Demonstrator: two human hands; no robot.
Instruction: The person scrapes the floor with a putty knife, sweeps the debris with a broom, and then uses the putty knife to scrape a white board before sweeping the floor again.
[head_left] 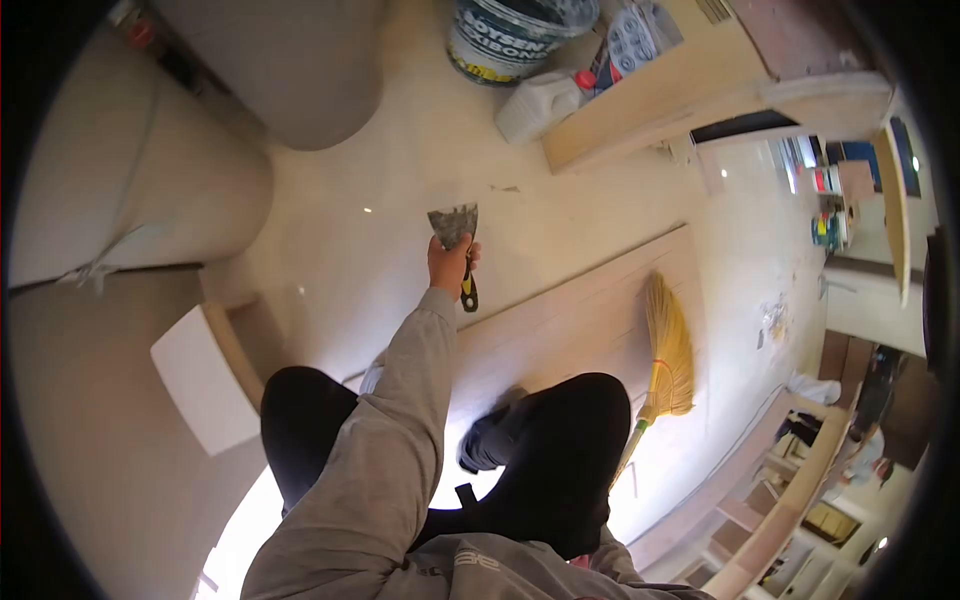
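Observation:
My left hand is closed around the handle of a putty knife. Its wide, stained blade points away from me over the pale, glossy floor. The black and yellow handle end sticks out below my fingers. A few dark crumbs lie on the floor just beyond the blade. Only part of my right sleeve shows beside my knee; I cannot make out the right hand there.
A broom with yellow bristles lies on a wooden board to the right. A paint bucket, a white jug and a wooden cabinet frame stand ahead. Large rounded grey forms rise at left, near a white-faced box.

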